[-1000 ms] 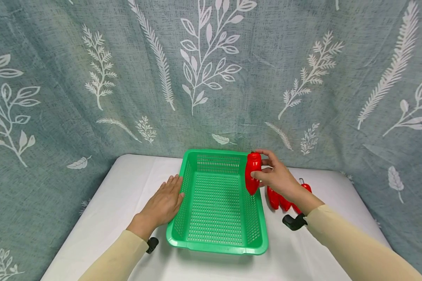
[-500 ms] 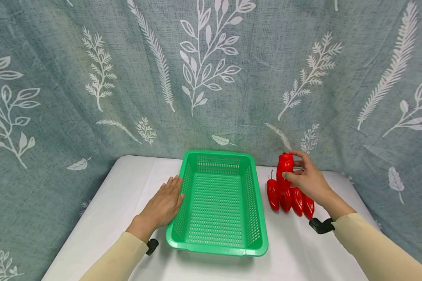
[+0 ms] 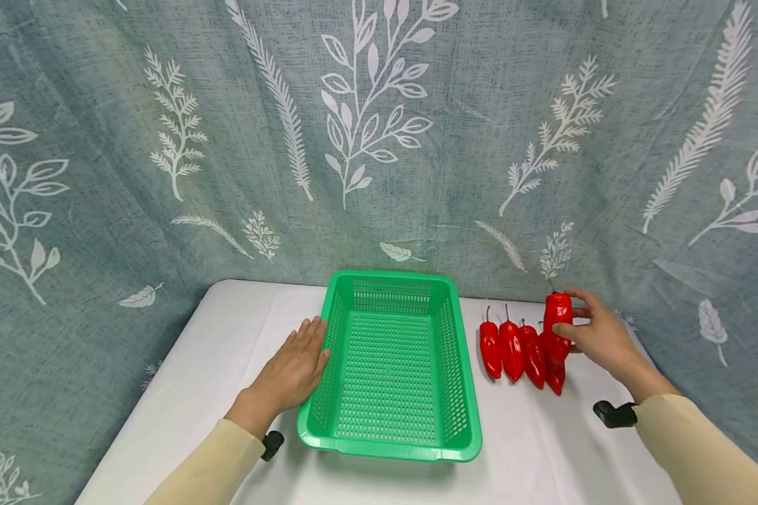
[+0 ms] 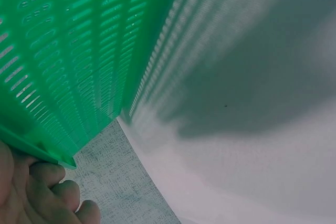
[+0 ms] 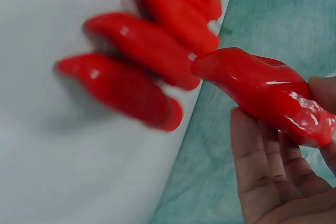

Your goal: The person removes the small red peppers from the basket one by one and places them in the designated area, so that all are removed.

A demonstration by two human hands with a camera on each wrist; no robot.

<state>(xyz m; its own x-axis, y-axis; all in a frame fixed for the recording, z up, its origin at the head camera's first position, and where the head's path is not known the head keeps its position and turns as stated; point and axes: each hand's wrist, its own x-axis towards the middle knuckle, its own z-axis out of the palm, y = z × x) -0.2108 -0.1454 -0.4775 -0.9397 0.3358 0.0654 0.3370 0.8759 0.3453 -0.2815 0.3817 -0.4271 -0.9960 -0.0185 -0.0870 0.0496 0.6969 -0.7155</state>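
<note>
A glossy red chili pepper (image 3: 556, 314) is pinched between the thumb and fingers of my right hand (image 3: 606, 345), stem up. Below it, several more red chili peppers (image 3: 512, 353) lie side by side on the white table; the held pepper partly covers the rightmost in the head view. In the right wrist view the held pepper (image 5: 262, 92) slants, its tip close to the others. My left hand (image 3: 293, 368) rests with extended fingers on the left rim of a green perforated plastic basket (image 3: 385, 379). The left wrist view shows the basket's outer wall (image 4: 94, 72) and fingertips at its rim.
A grey-green curtain (image 3: 379, 140) with white leaf prints hangs behind the table. White cloth (image 3: 530, 456) covers the table, with the row of peppers to the basket's right. Black wrist straps (image 3: 614, 414) show at both cuffs.
My right hand has carried the held pepper rightward from above the basket's right rim to over the right end of the pepper row. The left hand and basket have stayed put.
</note>
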